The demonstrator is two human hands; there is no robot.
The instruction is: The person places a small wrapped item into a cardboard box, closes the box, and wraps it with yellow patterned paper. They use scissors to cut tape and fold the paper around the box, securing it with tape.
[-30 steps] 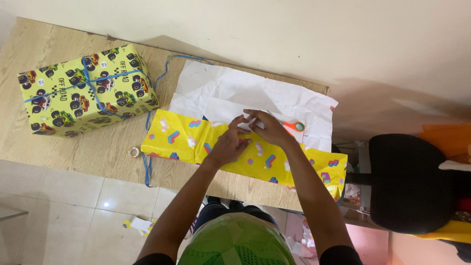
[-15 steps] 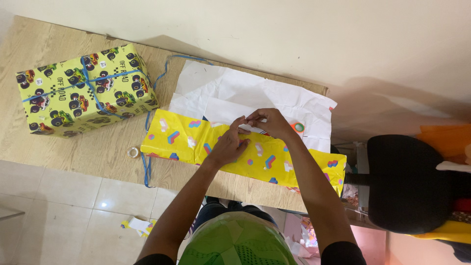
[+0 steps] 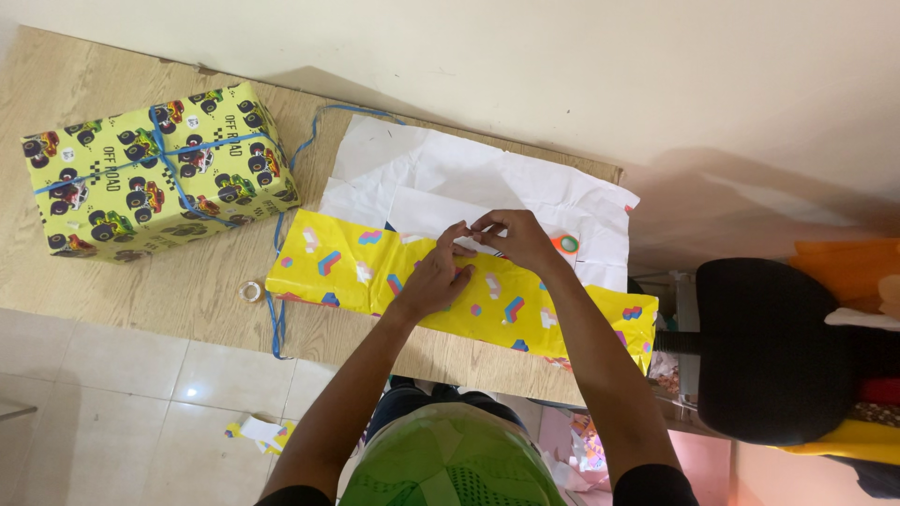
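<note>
A sheet of yellow wrapping paper (image 3: 342,265) with coloured block shapes lies folded over a parcel on the wooden table (image 3: 178,286). Its white underside (image 3: 441,173) spreads toward the wall. My left hand (image 3: 433,274) presses on the yellow fold, thumb and fingers gripping its upper edge. My right hand (image 3: 517,239) pinches the same edge right beside the left fingertips. What lies between the right fingertips is too small to make out. An orange tape dispenser (image 3: 566,244) peeks out just behind my right hand.
A wrapped yellow-green box (image 3: 155,169) tied with blue ribbon stands at the table's left. A small clear tape roll (image 3: 250,291) and loose blue ribbon (image 3: 276,323) lie beside the sheet. A black chair (image 3: 778,351) stands at the right. Paper scraps (image 3: 255,431) lie on the tiled floor.
My right hand has lifted from lying flat into a pinch at the paper's upper edge, uncovering the orange dispenser a little. My left hand has stayed on the fold.
</note>
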